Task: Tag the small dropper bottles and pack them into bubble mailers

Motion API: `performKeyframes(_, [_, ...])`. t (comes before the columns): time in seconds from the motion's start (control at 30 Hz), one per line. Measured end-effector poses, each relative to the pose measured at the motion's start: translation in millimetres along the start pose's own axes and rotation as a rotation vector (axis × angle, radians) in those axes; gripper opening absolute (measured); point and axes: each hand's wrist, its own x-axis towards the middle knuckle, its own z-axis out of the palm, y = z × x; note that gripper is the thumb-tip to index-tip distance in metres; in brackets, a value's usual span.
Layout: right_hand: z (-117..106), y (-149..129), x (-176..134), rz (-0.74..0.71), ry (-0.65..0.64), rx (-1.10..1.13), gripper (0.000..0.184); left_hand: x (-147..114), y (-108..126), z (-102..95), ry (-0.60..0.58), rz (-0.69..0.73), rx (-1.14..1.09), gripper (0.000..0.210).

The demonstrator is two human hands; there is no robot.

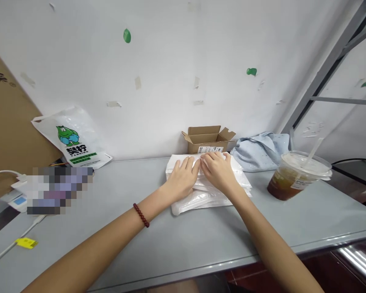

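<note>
A stack of white plastic mailer-like pouches [207, 199] lies on the grey table in front of me, its layers slightly fanned out. On top of the stack rests my left hand [183, 177], palm down, its fingers stretched forward and a little apart. My right hand [218, 171] also lies on the top pouch, fingers extended and slightly bent. The thumb sides of both hands meet near the middle of the stack. What lies under the palms is hidden. A dark red bead bracelet [141, 215] is on my left wrist.
Behind the stack stands an open cardboard box [205, 136], beside a light blue cloth [259, 150]. A lidded plastic cup [293, 179] with a straw and dark drink is at right. At left are a printed white bag [76, 138], a blurred-out object [61, 191] and a cable [3, 252].
</note>
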Motion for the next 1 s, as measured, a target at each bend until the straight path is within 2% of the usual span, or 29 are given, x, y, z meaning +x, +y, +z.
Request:
performKeyframes(0.1, [-1,1,0,-0.003,0.015,0.052,0.024,6,3,16.2,0.087,-0.058,0.071,0.048])
performKeyframes(0.2, [-3,0,1,-0.036,0.049,0.139,0.026,8,4,21.1,0.112,-0.093,0.093,0.038])
performKeyframes(0.27, [-5,0,2,-0.084,0.106,0.209,0.026,9,2,18.0,0.085,-0.131,0.081,0.036])
performKeyframes(0.43, [-26,-7,2,-0.227,0.409,0.368,0.017,9,-12,1.2,0.061,-0.266,-0.037,0.021])
performKeyframes(0.5, [-40,-14,-1,-0.336,0.401,0.382,0.025,7,-21,-4.5,0.096,-0.294,-0.063,0.015])
performKeyframes(0.57, [-51,-24,-6,-0.444,0.260,0.381,0.034,5,-32,-9.1,0.125,-0.332,-0.098,0.014])
performKeyframes(0.6, [-54,-29,-10,-0.491,0.140,0.379,0.036,4,-39,-11.5,0.133,-0.364,-0.127,0.016])
performKeyframes(0.67, [-53,-40,-17,-0.545,-0.187,0.312,0.035,-1,-51,-17.3,0.136,-0.447,-0.202,0.017])
performKeyframes(0.73, [-46,-47,-23,-0.501,-0.482,0.168,0.045,-9,-64,-25.0,0.151,-0.551,-0.290,0.016])
performKeyframes(0.8, [-35,-49,-26,-0.401,-0.659,0.034,0.060,-20,-74,-33.8,0.196,-0.657,-0.405,0.019])
performKeyframes(0.87, [-24,-46,-26,-0.344,-0.695,-0.052,0.064,-35,-81,-41.0,0.264,-0.752,-0.588,0.028])
performKeyframes(1.0, [-6,-36,-20,-0.313,-0.619,-0.116,0.067,-68,-86,-39.4,0.407,-0.908,-1.025,0.031])
